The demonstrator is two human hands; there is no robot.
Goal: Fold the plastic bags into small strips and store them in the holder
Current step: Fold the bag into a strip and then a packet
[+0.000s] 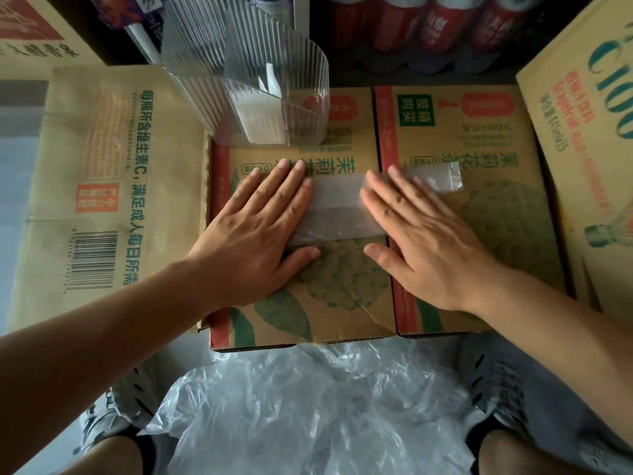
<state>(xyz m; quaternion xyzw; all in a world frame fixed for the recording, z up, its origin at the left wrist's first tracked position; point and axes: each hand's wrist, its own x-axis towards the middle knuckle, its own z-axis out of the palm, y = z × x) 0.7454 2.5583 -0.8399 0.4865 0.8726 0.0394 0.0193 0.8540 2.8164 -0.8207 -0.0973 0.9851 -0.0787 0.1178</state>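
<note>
A clear plastic bag folded into a flat strip (pixel 337 209) lies across two cardboard boxes (pixel 346 303). My left hand (pixel 253 231) presses flat on its left end, fingers straight. My right hand (pixel 424 234) presses flat on its right part; a short end of the strip (pixel 436 178) sticks out beyond the fingers. A ribbed clear holder (pixel 205 77) stands at the back of the left box, with a folded white strip (pixel 257 116) inside. A heap of loose clear bags (pixel 308 413) lies in my lap below the boxes.
A flattened carton (pixel 102 186) lies to the left and a large C100 carton (pixel 589 114) stands to the right. Red-labelled bottles (pixel 428 25) line the back. My knees and grey shoes (pixel 496 389) flank the bag heap.
</note>
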